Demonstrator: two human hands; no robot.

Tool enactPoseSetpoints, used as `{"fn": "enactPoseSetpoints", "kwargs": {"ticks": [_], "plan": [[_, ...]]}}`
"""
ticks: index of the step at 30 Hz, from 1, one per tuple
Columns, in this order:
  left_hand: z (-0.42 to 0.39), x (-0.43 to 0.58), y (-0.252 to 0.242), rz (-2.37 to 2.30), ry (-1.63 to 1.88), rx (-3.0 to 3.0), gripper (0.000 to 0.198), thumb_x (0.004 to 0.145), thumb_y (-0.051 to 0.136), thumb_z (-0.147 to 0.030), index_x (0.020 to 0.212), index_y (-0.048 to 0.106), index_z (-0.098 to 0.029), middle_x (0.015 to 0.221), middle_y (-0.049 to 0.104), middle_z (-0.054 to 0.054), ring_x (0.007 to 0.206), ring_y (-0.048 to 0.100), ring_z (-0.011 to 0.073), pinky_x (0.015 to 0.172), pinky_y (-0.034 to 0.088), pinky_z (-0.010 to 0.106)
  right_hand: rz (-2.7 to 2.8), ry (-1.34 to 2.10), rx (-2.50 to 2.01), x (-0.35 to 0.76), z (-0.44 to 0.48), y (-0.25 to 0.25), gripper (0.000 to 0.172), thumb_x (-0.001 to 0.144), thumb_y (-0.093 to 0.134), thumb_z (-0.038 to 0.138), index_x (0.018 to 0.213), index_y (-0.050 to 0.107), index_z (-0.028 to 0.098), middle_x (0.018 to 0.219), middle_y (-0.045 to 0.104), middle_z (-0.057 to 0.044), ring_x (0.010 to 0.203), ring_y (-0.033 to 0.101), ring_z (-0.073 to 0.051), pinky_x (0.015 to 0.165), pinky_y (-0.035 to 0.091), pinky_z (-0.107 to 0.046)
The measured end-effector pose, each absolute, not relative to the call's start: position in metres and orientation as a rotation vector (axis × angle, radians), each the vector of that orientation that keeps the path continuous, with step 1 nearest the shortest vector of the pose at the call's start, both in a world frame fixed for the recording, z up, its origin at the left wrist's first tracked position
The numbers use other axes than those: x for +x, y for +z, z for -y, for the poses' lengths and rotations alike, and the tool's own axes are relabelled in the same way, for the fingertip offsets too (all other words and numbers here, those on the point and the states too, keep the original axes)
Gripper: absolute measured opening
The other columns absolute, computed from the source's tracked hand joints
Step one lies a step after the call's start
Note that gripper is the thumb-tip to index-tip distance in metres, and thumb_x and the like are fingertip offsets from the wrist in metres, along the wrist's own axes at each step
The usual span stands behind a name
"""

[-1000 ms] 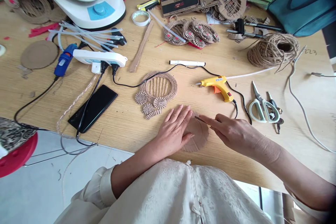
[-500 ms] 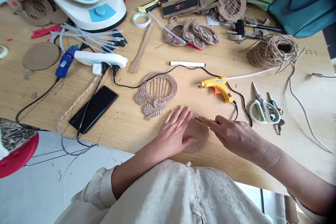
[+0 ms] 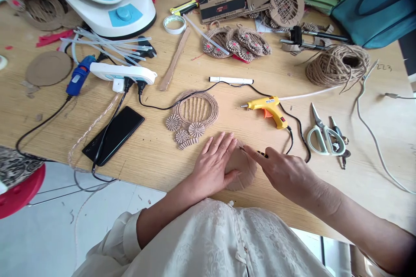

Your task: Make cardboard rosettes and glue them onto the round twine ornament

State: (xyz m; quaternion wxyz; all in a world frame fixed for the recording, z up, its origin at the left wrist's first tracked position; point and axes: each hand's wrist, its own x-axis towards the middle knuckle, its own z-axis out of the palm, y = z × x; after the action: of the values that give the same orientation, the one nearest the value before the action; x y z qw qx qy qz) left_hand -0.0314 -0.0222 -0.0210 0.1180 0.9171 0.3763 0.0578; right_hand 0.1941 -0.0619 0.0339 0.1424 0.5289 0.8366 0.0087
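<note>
My left hand (image 3: 212, 162) lies flat, fingers stretched out, on a round cardboard disc (image 3: 242, 169) at the table's front edge, covering its left part. In my right hand (image 3: 281, 171) is a utility knife (image 3: 262, 154), mostly hidden by the fingers. Its tip meets the disc's upper part, and the index finger points along it. Beyond my left hand rests a twine-wrapped ring (image 3: 214, 108) with several pleated cardboard rosettes (image 3: 196, 129) against its lower edge. A yellow glue gun (image 3: 269, 106) lies past my right hand, with scissors (image 3: 318, 117) to its right.
On the left are a black phone (image 3: 113, 136), a white power strip (image 3: 123, 72) and a blue glue gun (image 3: 78, 78). A fan (image 3: 139, 4) stands behind them. A marker (image 3: 230, 80), a ball of twine (image 3: 325, 69) and finished rings (image 3: 237, 43) lie farther back. Cords cross the table.
The view has shifted slightly. My right hand still grips the knife at the disc, now tilted so more of its yellow-black handle shows. My left hand stays flat on the disc.
</note>
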Motion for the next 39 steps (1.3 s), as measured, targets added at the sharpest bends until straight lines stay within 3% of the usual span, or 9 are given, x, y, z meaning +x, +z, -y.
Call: {"fn": "enactPoseSetpoints", "kwargs": {"ticks": [8, 16, 27, 39], "plan": [[0.023, -0.032, -0.022, -1.121, 0.181, 2.677, 0.077, 0.099, 0.038, -0.059, 0.159, 0.023, -0.013, 0.168, 0.021, 0.010, 0.155, 0.015, 0.0310, 0.125, 0.016, 0.050, -2.331, 0.026, 1.536, 0.185, 0.065, 0.036, 0.067, 0.092, 0.045, 0.011, 0.156, 0.036, 0.028, 0.075, 0.057, -0.004, 0.046, 0.049, -0.009, 0.044, 0.015, -0.026], [0.022, -0.030, -0.022, -1.150, 0.173, 2.663, 0.075, 0.099, 0.038, -0.059, 0.159, 0.026, -0.014, 0.168, 0.022, 0.008, 0.155, 0.019, 0.0303, 0.124, 0.018, 0.049, -2.311, 0.071, 1.567, 0.177, 0.066, 0.039, 0.086, 0.083, 0.047, 0.003, 0.161, 0.022, 0.030, 0.073, 0.058, -0.003, 0.043, 0.045, -0.008, 0.044, 0.011, -0.027], [0.022, -0.030, -0.022, -1.160, 0.140, 2.655, 0.069, 0.102, 0.035, -0.053, 0.159, 0.025, -0.015, 0.168, 0.022, 0.007, 0.155, 0.018, 0.0290, 0.124, 0.018, 0.049, -2.320, 0.083, 1.541, 0.178, 0.071, 0.038, 0.087, 0.084, 0.046, 0.002, 0.162, 0.016, 0.026, 0.075, 0.058, -0.003, 0.044, 0.049, -0.009, 0.042, 0.018, -0.026], [0.022, -0.029, -0.021, -1.170, 0.073, 2.657, 0.063, 0.103, 0.033, -0.044, 0.159, 0.025, -0.017, 0.169, 0.019, 0.004, 0.155, 0.017, 0.0274, 0.124, 0.018, 0.048, -2.330, 0.141, 1.572, 0.180, 0.076, 0.031, 0.082, 0.081, 0.057, 0.008, 0.157, 0.032, 0.024, 0.075, 0.055, 0.001, 0.043, 0.051, -0.007, 0.042, 0.022, -0.023]]}}
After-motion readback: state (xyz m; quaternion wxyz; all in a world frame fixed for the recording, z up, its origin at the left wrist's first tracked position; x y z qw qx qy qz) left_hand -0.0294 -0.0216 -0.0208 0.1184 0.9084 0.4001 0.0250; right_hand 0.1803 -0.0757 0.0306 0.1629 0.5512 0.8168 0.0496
